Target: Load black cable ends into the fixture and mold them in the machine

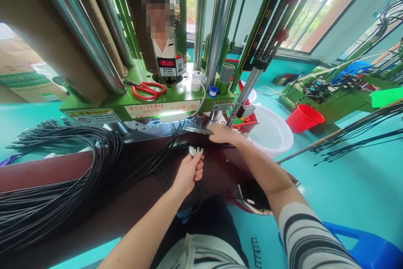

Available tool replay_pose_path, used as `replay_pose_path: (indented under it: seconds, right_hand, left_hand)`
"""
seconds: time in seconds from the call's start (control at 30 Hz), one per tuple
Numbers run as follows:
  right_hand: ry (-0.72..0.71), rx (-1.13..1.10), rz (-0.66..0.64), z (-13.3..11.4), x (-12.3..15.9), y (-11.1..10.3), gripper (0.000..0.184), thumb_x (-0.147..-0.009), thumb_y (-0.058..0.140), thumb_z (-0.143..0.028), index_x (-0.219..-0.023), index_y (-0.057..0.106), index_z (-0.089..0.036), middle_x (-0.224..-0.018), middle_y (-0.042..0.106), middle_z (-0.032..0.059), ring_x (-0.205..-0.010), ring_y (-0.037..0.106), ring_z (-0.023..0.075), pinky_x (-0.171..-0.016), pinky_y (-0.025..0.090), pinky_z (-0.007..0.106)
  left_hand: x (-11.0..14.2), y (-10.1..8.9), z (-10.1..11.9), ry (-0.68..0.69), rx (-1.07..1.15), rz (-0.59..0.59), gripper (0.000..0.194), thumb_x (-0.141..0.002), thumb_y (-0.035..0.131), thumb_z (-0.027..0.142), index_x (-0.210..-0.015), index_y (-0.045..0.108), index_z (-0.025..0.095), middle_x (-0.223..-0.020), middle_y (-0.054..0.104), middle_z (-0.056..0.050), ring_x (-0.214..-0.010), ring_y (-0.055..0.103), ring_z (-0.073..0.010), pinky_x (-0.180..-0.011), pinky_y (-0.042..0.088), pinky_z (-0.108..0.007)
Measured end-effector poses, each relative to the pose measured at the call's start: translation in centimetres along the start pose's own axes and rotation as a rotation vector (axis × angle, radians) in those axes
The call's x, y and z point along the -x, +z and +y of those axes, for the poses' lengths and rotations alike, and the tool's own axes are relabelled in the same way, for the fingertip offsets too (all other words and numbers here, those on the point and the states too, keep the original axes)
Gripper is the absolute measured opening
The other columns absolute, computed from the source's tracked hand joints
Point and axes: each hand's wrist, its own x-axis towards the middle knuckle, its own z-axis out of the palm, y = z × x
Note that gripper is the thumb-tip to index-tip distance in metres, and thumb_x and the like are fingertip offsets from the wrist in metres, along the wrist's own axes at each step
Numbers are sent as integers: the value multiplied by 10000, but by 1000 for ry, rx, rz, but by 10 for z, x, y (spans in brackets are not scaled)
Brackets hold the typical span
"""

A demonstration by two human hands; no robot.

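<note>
My left hand point(189, 172) is closed around several thin black cables whose small silver metal ends point(195, 150) stick up above my fingers. My right hand point(223, 134) reaches forward to the dark mould plate point(192, 129) under the green press point(147, 101); its fingers rest curled at the plate's edge, and whether they hold anything is hidden. A thick bundle of black cables point(59, 176) lies across the dark red table point(40, 172) to my left and runs toward my left hand.
Red-handled scissors point(147, 90) and small tape rolls point(196, 84) lie on the press's green platform between steel columns. A white basin point(273, 134) and red bucket point(304, 118) stand right. More cables point(355, 134) lie farther right. Another person stands behind the press.
</note>
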Motion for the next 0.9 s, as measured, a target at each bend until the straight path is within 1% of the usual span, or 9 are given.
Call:
replay_pose_path:
  seconds: [0.1, 0.17, 0.23, 0.3, 0.4, 0.5, 0.6, 0.77, 0.9]
  right_hand:
    - [22, -144, -81, 0, 30, 3, 67, -707, 450, -182, -728, 511, -164, -727, 625, 48, -603, 574, 152, -515, 416, 237]
    - [120, -467, -136, -1, 52, 16, 35, -697, 438, -169, -710, 469, -177, -546, 526, -28, -391, 451, 87, -371, 324, 201]
    - [216, -938, -143, -4, 73, 34, 84, -683, 464, -175, -766, 463, -188, -455, 405, -91, -282, 300, 49, -295, 211, 180]
    - [242, -1328, -59, -9, 88, 53, 158, -699, 513, -241, -843, 472, -193, -447, 378, -113, -254, 231, 31, -275, 146, 166]
    - [241, -1621, 149, -18, 98, 72, 281, -769, 505, -417, -934, 488, -191, -470, 432, -99, -247, 237, 24, -266, 137, 155]
    - [231, -1683, 275, -24, 98, 79, 397, -802, 462, -486, -1054, 499, -182, -441, 429, -95, -240, 254, 31, -261, 162, 154]
    - [220, -1656, 315, -24, 97, 81, 468, -803, 466, -487, -1130, 505, -156, -431, 433, -85, -240, 269, 33, -258, 177, 156]
    - [217, -1599, 350, -24, 98, 85, 497, -802, 487, -452, -1196, 489, -149, -454, 443, -79, -254, 302, 34, -263, 214, 163]
    - [238, -1436, 413, -29, 100, 88, 493, -814, 481, -447, -1211, 488, -155, -462, 423, -81, -285, 313, 28, -275, 247, 152]
  left_hand:
    - [2, -1, 0, 36, -19, -19, 407, -626, 675, 455, -751, 379, 205, -454, 323, 118, -333, 216, -3, -335, 124, -139]
    - [2, 0, -1, 51, -41, -36, 403, -629, 680, 431, -735, 361, 209, -445, 296, 127, -327, 193, 0, -331, 111, -136]
    - [2, 3, -1, 39, -68, -49, 391, -623, 683, 420, -718, 376, 198, -426, 273, 131, -320, 180, 3, -325, 104, -137]
    - [2, 8, -1, 9, -104, -60, 375, -610, 687, 414, -703, 406, 182, -407, 270, 130, -311, 180, 5, -318, 104, -141]
    - [4, 16, 0, -33, -176, -53, 354, -598, 685, 406, -686, 438, 169, -383, 280, 125, -297, 186, 3, -312, 106, -145]
    - [5, 23, 1, -53, -233, -63, 331, -610, 673, 387, -673, 426, 175, -385, 298, 119, -296, 192, 1, -309, 109, -146]
    - [6, 26, 1, -61, -254, -80, 325, -617, 667, 365, -666, 400, 186, -385, 295, 120, -299, 189, -2, -306, 114, -146]
    - [3, 24, -1, -69, -271, -93, 334, -619, 670, 366, -661, 389, 191, -376, 279, 125, -296, 180, -2, -306, 105, -147]
    - [0, 22, -8, -37, -285, -74, 327, -632, 662, 367, -681, 386, 198, -384, 271, 131, -295, 175, -5, -308, 97, -144]
